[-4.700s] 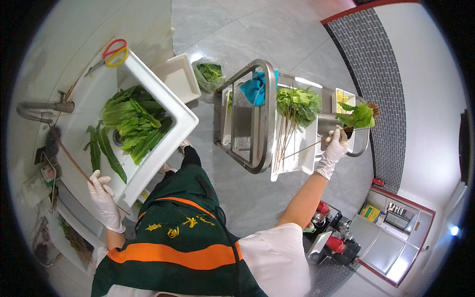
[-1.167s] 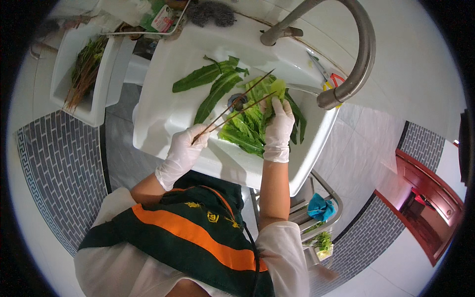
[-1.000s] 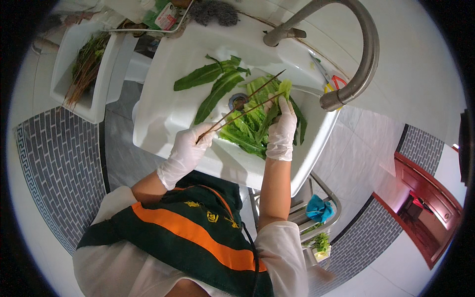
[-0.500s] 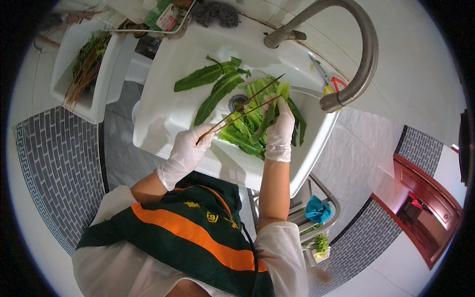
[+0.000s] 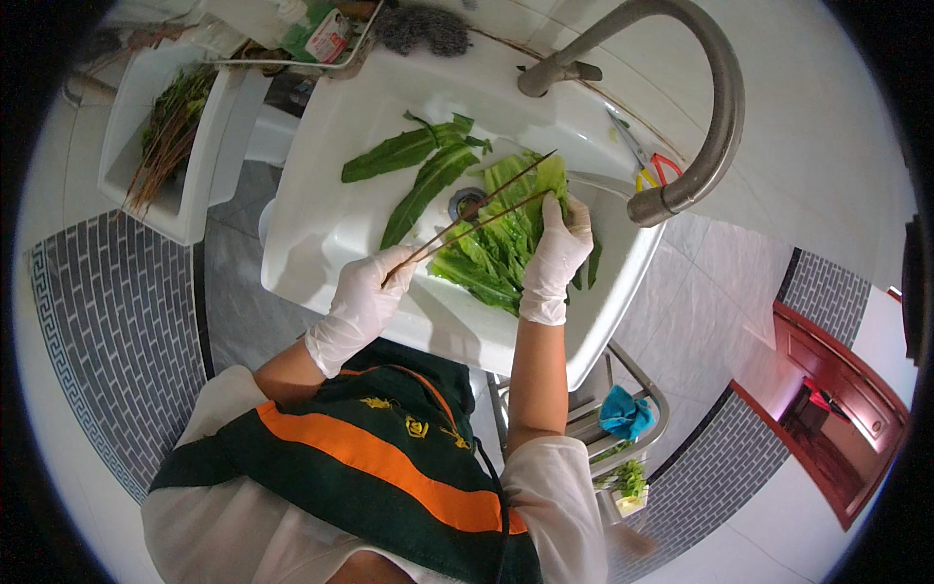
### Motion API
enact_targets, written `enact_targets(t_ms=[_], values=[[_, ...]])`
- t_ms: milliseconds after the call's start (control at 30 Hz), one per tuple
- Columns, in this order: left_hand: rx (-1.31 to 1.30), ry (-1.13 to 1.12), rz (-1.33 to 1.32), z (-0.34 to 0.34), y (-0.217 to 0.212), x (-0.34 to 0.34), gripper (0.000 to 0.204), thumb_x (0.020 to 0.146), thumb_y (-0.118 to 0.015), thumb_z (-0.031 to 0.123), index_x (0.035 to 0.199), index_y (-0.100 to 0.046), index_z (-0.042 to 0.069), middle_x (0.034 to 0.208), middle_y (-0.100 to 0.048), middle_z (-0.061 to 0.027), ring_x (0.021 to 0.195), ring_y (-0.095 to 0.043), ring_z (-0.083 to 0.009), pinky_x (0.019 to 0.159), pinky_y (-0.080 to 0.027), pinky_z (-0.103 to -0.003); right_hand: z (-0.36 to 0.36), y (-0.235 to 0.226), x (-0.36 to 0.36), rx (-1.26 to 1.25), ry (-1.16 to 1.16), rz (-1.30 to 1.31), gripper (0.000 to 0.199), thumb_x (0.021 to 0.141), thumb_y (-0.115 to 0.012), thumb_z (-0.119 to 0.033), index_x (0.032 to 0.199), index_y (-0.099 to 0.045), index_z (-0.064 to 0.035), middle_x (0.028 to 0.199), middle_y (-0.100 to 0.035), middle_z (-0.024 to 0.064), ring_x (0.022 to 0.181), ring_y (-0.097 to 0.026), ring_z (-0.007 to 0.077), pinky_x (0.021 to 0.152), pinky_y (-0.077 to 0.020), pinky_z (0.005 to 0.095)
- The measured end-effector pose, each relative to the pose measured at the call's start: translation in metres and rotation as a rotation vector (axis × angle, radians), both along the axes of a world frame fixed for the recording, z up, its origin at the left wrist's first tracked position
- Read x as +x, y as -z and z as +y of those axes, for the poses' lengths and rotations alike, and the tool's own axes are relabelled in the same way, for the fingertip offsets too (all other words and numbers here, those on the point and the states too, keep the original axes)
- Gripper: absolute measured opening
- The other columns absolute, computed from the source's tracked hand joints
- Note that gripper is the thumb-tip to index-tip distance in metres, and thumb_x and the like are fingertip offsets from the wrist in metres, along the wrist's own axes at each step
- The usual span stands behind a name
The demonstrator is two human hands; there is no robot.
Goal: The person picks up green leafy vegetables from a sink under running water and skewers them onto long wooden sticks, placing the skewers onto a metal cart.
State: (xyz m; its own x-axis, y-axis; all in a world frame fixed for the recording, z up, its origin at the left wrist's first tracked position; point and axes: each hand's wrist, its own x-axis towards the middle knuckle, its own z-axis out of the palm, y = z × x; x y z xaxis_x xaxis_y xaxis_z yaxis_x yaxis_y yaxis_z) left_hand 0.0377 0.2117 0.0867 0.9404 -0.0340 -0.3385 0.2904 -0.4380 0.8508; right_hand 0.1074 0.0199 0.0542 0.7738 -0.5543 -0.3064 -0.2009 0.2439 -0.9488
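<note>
Under the right hand (image 5: 556, 255), leafy greens (image 5: 491, 258) partly hide the drain (image 5: 468, 202).

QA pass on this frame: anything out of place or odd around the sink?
Only one oddity: scissors with red and yellow handles lie on the sink rim under the faucet. No spill or damage is visible.

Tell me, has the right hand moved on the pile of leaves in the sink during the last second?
No. The right hand rests on the same spot of the leaves, just right of the drain, as before. The left hand holds the thin stems.
</note>
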Motion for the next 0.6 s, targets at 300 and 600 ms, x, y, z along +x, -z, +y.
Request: enact_targets(t_ms=[300, 600], values=[[0.066, 0.025, 0.032, 0.002, -0.004, 0.002, 0.018, 0.082, -0.052, 0.008, 0.098, -0.059, 0.004, 0.062, -0.048, 0.0031, 0.055, -0.042, -0.0035, 0.049, -0.037, -0.018, 0.004, -0.001, -0.001, -0.107, -0.018, -0.051, 0.011, 0.073, -0.057, 0.001, 0.084, -0.058, 0.002, 0.076, -0.058, 0.0021, 0.065, -0.049, 0.0066, 0.06, -0.042, 0.0198], [-0.033, -0.021, 0.18, 0.006, 0.0, -0.013, 0.017, 0.081, -0.052, 0.011, 0.095, -0.057, 0.003, 0.064, -0.053, -0.0136, 0.052, -0.047, -0.0137, 0.051, -0.04, -0.026, 0.015, 0.034, -0.024, -0.61, -0.125, -0.1, 0.019, 0.067, -0.062, 0.005, 0.085, -0.06, -0.0008, 0.082, -0.062, 0.01, 0.074, -0.059, 0.016, 0.07, -0.0459, 0.026]])
